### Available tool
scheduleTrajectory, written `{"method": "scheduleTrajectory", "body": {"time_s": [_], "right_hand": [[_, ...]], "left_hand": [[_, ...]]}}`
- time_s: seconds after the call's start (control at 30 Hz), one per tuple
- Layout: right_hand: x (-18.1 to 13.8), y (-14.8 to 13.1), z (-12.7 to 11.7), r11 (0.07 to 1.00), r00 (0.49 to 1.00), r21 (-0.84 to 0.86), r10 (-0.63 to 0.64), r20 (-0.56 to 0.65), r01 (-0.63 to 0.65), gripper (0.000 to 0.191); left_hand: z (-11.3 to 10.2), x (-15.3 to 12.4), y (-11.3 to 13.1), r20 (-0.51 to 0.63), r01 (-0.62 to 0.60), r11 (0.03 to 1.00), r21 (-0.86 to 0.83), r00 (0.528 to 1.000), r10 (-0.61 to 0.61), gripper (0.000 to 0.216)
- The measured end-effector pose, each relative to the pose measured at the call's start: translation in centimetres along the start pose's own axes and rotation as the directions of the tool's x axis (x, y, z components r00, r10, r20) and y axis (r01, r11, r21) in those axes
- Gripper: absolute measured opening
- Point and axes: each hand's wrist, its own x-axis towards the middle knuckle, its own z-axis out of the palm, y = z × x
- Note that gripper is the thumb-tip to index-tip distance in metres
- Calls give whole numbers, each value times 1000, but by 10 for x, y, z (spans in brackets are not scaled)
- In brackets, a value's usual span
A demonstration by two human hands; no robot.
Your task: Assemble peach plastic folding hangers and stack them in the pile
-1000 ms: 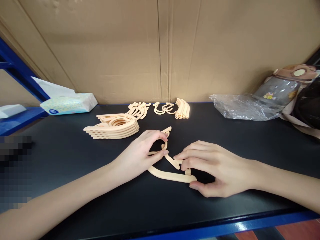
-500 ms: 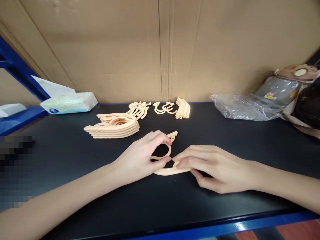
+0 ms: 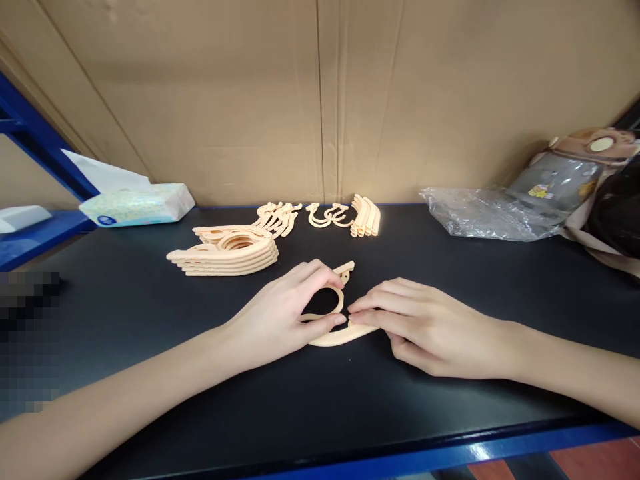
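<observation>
A cream plastic folding hanger (image 3: 330, 338) lies on the black table in front of me, its hook curving round beside my left fingers. My left hand (image 3: 295, 300) is closed on its middle part, thumb in front and fingers behind. My right hand (image 3: 425, 327) grips the hanger's right-hand arm, with the fingertips close to my left thumb; part of that arm is hidden under the fingers. Behind my left hand stands a stack of folded cream hangers (image 3: 225, 253).
Loose hanger arms (image 3: 277, 219), several hooks (image 3: 330, 215) and more curved arms (image 3: 366, 215) lie along the back edge by the cardboard wall (image 3: 225, 100). A tissue pack (image 3: 145, 203) sits at back left. A clear plastic bag (image 3: 490, 213) and a bottle (image 3: 555, 177) are at right.
My right hand has lifted slightly and turned, raising the hanger's right-hand arm a little. My left hand has stayed almost in place on the hanger.
</observation>
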Motion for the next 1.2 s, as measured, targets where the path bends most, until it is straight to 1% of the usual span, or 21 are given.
{"method": "scheduleTrajectory", "body": {"time_s": [0.27, 0.33, 0.47, 0.57, 0.67, 0.77, 0.87, 1.07, 1.2], "right_hand": [[2, 1, -1, 1000, 1000, -1, -7, -10, 7, 39], [2, 1, -1, 1000, 1000, -3, 2, -21, -2, 36], [3, 2, -2, 1000, 999, -21, 19, -42, -20, 29], [1, 6, -3, 999, 999, -38, 33, -33, -34, 27], [-1, 13, -4, 997, 998, -52, 54, -16, -55, 26], [-2, 20, -4, 993, 996, -87, 81, -23, -83, 30], [-3, 25, -4, 988, 993, -112, 106, -42, -110, 32], [-2, 29, -1, 979, 989, -144, 135, -52, -141, 35], [-3, 31, 0, 984, 987, -81, 153, -42, -156, 34]], "left_hand": [[-1, -1, 1, 7, -20, 1000, 21, 1000, 20, 20], [-1, -1, 1, 2, -7, 1000, 3, 1000, 7, 19], [-2, -1, 0, -34, 34, 998, -56, 999, -36, 26], [-1, -2, -2, -57, 42, 998, -55, 997, -45, 28], [-1, -2, -6, -70, 5, 1000, 8, 998, -4, 27], [-2, -1, -8, -48, -89, 990, 108, 994, 94, 29], [-2, -1, -10, -30, -152, 972, 181, 987, 160, 34], [-1, -2, -11, -9, -164, 958, 235, 985, 171, 36], [-2, -2, -11, -2, -175, 957, 231, 984, 180, 34]]}}
